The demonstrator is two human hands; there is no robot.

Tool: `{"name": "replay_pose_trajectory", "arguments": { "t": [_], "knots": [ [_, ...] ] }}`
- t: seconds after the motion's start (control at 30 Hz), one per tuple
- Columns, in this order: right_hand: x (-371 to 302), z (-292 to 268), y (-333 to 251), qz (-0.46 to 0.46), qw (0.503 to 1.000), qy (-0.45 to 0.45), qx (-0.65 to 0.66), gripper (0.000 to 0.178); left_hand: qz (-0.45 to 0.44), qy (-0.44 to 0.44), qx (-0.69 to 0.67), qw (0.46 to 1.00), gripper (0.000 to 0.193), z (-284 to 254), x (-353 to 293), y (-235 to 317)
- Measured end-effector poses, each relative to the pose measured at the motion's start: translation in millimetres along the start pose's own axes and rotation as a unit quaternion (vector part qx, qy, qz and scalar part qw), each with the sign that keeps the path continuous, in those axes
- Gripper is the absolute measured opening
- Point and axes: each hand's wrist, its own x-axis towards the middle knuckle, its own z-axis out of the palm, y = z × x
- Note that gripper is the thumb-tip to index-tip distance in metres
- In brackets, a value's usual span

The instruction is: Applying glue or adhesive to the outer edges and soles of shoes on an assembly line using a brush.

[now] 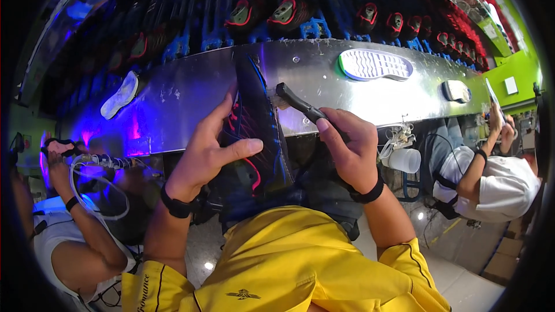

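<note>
A black shoe upper (258, 118) with blue and red trim is held sideways over the near edge of the metal bench. My left hand (205, 147) grips it from the left, its thumb across the near part and its other fingers partly hidden behind it. In my right hand (355, 147) is a brush (305, 108) with a dark handle, fingers wrapped round it. The brush's bristle end is at the right edge of the shoe upper; whether it touches is hard to make out.
On the bench (191, 89) lie a white-and-purple sole (376, 65), a white sole (120, 95) and a smaller sole (457, 91). Beyond, a rack carries several dark shoes (286, 11). A white cup (404, 160) hangs right. Co-workers sit on both sides.
</note>
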Motion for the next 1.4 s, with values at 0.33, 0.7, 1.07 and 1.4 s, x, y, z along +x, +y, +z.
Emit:
{"name": "replay_pose_trajectory", "arguments": {
  "t": [0.33,0.7,1.07,1.4],
  "knots": [
    [-5.5,-24.1,-11.5,0.021,0.994,-0.110,0.008,0.019,-0.024,0.039,-0.144,0.989,0.081,-2.2,7.4,7.7],
    [-1.6,-52.5,-23.6,-0.003,0.989,-0.142,-0.046,0.019,-0.097,0.093,-0.168,0.976,0.060,-5.5,22.3,22.3],
    [37.8,-70.7,-31.1,-0.153,0.973,-0.090,-0.147,0.020,-0.215,0.177,-0.176,0.944,0.039,11.7,31.0,13.5],
    [57.4,-73.3,-33.9,-0.216,0.961,-0.082,-0.153,0.020,-0.309,0.140,-0.216,0.915,0.064,13.6,30.0,17.1]
  ]
}}
